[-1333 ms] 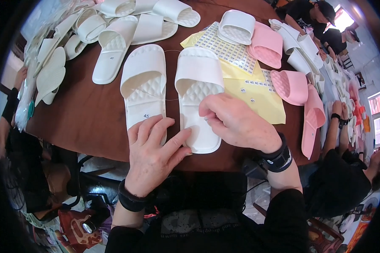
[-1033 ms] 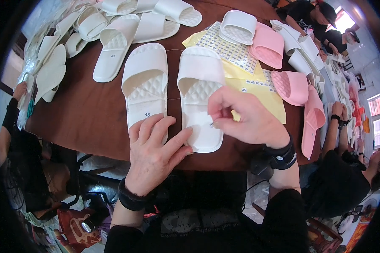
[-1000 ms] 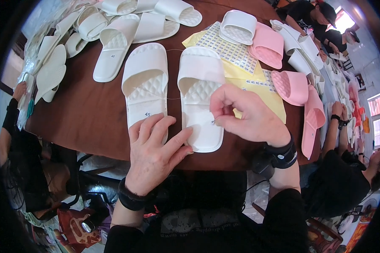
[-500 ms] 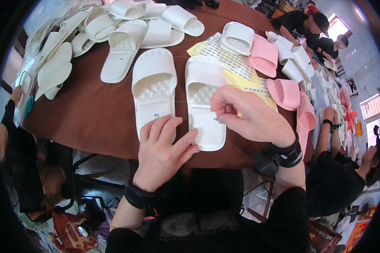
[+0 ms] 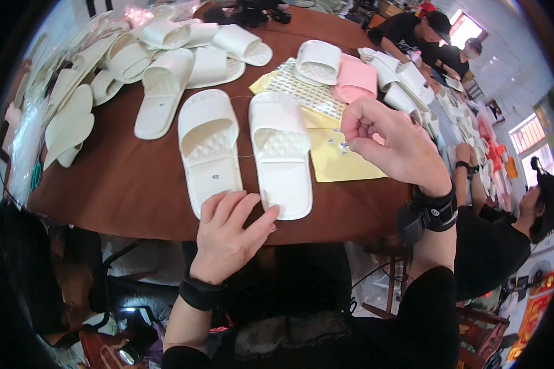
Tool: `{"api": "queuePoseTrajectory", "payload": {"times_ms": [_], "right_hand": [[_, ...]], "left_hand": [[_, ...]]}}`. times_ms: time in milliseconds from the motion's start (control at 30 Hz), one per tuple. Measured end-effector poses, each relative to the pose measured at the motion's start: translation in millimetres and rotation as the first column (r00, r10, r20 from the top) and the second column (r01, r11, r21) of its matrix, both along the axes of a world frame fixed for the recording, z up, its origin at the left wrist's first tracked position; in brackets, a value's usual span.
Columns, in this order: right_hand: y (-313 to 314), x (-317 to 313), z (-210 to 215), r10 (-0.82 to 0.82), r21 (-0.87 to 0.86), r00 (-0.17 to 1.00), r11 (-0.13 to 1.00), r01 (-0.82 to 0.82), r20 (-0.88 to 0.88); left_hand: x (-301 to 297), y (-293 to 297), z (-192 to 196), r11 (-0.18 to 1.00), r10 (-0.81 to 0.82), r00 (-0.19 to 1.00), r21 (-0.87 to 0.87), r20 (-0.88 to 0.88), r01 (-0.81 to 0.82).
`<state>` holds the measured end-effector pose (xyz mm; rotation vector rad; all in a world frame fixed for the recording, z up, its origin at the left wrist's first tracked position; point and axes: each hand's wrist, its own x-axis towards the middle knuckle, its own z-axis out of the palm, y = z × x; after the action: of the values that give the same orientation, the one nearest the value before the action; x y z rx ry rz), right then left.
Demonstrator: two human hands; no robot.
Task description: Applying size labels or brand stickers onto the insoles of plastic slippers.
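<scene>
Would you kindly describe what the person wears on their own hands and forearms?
Both hands are bare, without gloves or rings. The left hand has a black fabric band around the wrist. The right hand has a broader black strap carrying a small black device. Dark sleeves begin further up.

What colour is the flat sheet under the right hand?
Yellow. The sheet lies on the brown table beside the white slippers; head view shows it best.

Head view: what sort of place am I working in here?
Probably a small slipper workshop: white slippers heaped on a round brown table, yellow sticker sheets, and co-workers alongside handling more slippers.
</scene>
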<state>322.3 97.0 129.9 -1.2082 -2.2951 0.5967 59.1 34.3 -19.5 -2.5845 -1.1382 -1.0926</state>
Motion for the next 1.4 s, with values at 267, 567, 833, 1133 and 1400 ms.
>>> {"api": "queuePoseTrajectory", "payload": {"times_ms": [267,567,833,1133,1400], "right_hand": [[7,53,-49,-0.07,-0.139,0.995,0.987,0.08,0.075],[16,71,-93,-0.1,-0.346,0.995,0.934,0.091,-0.009],[11,66,-103,-0.134,-0.129,0.983,0.98,0.151,0.126],[17,72,-105,-0.18,-0.259,0.983,0.952,0.166,-0.032],[23,65,-114,-0.358,-0.226,0.909,0.923,0.31,-0.212]], "left_hand": [[5,-3,5,0.999,0.02,1.0,-0.046,0.015,-0.019],[6,-2,4,0.998,0.032,0.999,-0.049,-0.016,-0.033],[7,1,2,0.997,0.03,0.999,-0.074,-0.04,-0.033],[5,0,4,0.997,0.039,0.998,-0.065,-0.04,-0.041],[6,0,5,0.998,0.019,0.999,-0.057,-0.037,-0.021]]}}
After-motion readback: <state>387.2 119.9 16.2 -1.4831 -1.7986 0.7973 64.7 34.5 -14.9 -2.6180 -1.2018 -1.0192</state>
